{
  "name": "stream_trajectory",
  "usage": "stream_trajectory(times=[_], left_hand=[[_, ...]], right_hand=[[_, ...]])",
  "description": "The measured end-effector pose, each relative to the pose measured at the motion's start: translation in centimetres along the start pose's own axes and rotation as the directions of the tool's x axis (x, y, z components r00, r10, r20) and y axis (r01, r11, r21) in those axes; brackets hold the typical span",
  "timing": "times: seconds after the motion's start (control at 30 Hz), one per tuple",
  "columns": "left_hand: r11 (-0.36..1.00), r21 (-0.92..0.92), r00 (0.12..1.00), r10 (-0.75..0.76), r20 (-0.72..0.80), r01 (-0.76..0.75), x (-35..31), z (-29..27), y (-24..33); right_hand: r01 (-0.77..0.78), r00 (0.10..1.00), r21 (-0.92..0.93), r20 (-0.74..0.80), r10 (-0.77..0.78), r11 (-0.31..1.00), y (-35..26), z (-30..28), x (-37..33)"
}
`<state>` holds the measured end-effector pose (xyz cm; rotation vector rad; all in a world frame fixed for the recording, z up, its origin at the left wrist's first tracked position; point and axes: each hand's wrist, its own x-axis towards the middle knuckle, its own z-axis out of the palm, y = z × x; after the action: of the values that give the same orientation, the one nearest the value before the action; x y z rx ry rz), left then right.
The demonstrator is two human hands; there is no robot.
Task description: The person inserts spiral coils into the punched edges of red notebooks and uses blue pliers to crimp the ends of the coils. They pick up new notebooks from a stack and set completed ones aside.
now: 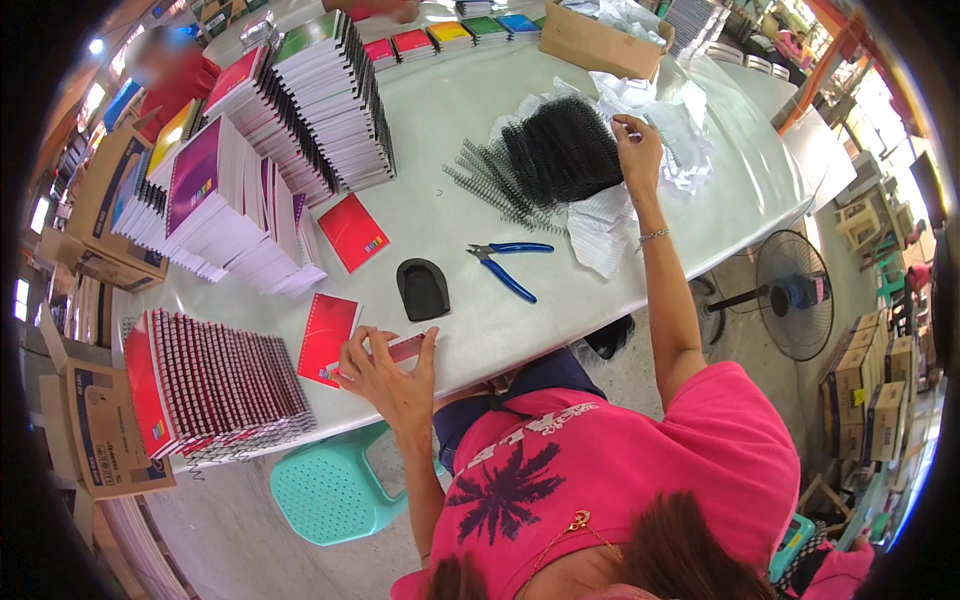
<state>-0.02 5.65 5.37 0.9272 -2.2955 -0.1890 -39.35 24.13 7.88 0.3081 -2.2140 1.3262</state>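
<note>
My left hand [390,372] is closed around a small notebook [406,348] at the near table edge; a red strip and white page edges show between thumb and fingers. Beside it lies a red notebook cover [328,338]. Farther right, my right hand [638,152] pinches a thin spiral coil at the end of a heap of black spiral coils [560,155]. The heap rests on crumpled white paper [600,235]. Blue-handled cutting pliers [512,268] lie with handles spread between my hands. Just beyond my left hand is a black, arch-shaped pad [423,290].
Bound notebooks [215,385] stand in a row at the near left. Tall stacks of notebooks [330,110] and purple-covered ones [225,200] rise behind. A cardboard box [600,40] sits at the far edge. A fan [793,295] stands right, a green stool [335,490] below. Another person [175,85] is far left.
</note>
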Motion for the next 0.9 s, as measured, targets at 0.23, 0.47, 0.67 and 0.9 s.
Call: stream_trajectory(times=[0.23,0.47,0.67,0.9], left_hand=[[0.996,-0.081,0.998,-0.042,0.049,0.046,0.0,0.4,-0.4],[0.998,-0.054,1.0,-0.019,0.025,0.02,0.1,-0.1,-0.6],[0.998,-0.058,1.0,-0.024,0.004,0.024,0.3,0.5,-0.6],[0.999,-0.018,0.999,-0.045,0.015,0.045,0.4,0.5,-0.5]], right_hand=[[-0.262,0.911,0.535,0.412,0.023,0.803,-4.0,-0.4,-2.0],[-0.391,0.799,0.657,0.59,-0.117,0.644,-11.3,-0.3,-6.9],[-0.67,0.486,0.541,0.837,-0.251,0.508,-14.3,0.0,-12.7],[-0.643,0.165,0.353,0.931,-0.327,0.68,-14.6,0.5,-17.1]])
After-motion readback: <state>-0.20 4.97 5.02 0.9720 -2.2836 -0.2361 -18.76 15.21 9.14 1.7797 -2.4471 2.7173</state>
